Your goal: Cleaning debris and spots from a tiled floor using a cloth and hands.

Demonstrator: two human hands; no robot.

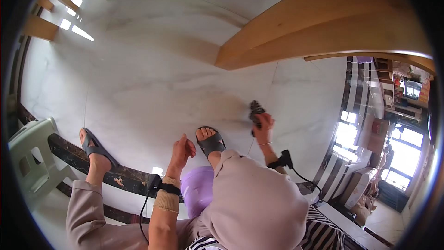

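At the right of centre, my right hand [264, 125] is closed around a small dark object [256, 111], held low over the pale marble-look floor [156, 76]. Blur hides what kind of thing it is. Between my knees, my left hand [182, 151] is raised with its fingers loosely curled and nothing seen in them. Just below and right of that hand is a purple plastic container [197, 189], partly covered by my raised knee. My sandalled feet rest on either side of the left hand.
A large wooden furniture part [312, 24] juts in from the upper right. A pale green plastic stool [34, 159] stands at the lower left. Wooden legs [43, 27] show at the upper left. Dark stone strips [128, 184] cross the floor near my feet.
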